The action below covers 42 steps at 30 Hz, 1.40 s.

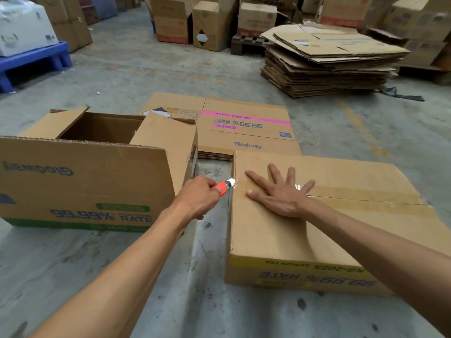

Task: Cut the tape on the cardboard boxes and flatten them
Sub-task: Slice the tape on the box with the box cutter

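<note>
Narrow strip of bare concrete floor [210, 240] runs btwn the open box [85, 181] on the left and the taped box [324, 215] on the right; the left hand [197, 198] w/ the cutter [225, 186] sits in that gap, at the taped box's left edge. Right hand [280, 193] lies flat on its top, covering part of the tape [366, 198]. Far end of the gap is closed off by flattened boxes [246, 128] on the floor. Floor nearer the person is free. Beyond, wide open floor up to the cardboard stack [327, 62] far right and blue pallet [31, 62] far left.
</note>
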Available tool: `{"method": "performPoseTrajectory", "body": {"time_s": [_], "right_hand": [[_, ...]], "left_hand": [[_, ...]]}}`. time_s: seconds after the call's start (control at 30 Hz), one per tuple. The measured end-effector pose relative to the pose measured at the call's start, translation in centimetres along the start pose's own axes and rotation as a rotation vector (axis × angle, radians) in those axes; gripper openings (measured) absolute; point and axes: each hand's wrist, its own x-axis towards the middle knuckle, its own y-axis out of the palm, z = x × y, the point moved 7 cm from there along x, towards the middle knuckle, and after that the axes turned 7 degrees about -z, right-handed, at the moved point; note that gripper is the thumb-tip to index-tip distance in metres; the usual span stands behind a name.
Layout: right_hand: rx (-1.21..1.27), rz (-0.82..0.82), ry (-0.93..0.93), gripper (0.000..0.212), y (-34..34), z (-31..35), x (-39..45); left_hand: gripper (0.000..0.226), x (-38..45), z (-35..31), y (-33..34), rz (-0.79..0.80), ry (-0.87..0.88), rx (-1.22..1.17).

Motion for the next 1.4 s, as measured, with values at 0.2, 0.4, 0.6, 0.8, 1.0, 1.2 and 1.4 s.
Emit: {"method": "performPoseTrajectory", "body": {"time_s": [0.2, 0.4, 0.6, 0.8, 1.0, 1.2, 1.4], "right_hand": [[0.02, -0.021, 0.013, 0.048, 0.1, -0.4, 0.4], [-0.013, -0.039, 0.024, 0.047, 0.2, -0.2, 0.3], [-0.006, -0.021, 0.037, 0.048, 0.2, -0.2, 0.4], [-0.019, -0.058, 0.035, 0.048, 0.3, -0.2, 0.4], [-0.01, -0.062, 0.039, 0.047, 0.3, -0.1, 0.3], [-0.017, -0.065, 0.041, 0.048, 0.3, -0.1, 0.2], [-0.022, -0.075, 0.041, 0.048, 0.3, -0.1, 0.2]], "left_hand": [[0.027, -0.1, 0.6, -0.1, 0.048, -0.013, -0.029], [0.037, -0.1, 1.0, -0.3, 0.099, -0.019, -0.022], [0.036, -0.7, 1.4, -0.1, 0.129, -0.013, -0.027], [0.04, -0.9, 1.4, -0.1, 0.127, -0.01, -0.029], [0.038, -2.1, 2.1, 0.3, 0.12, -0.021, -0.056], [0.036, -2.8, 2.2, 0.3, 0.145, -0.017, -0.066], [0.027, -3.6, 2.5, -0.1, 0.228, 0.002, -0.069]]}}
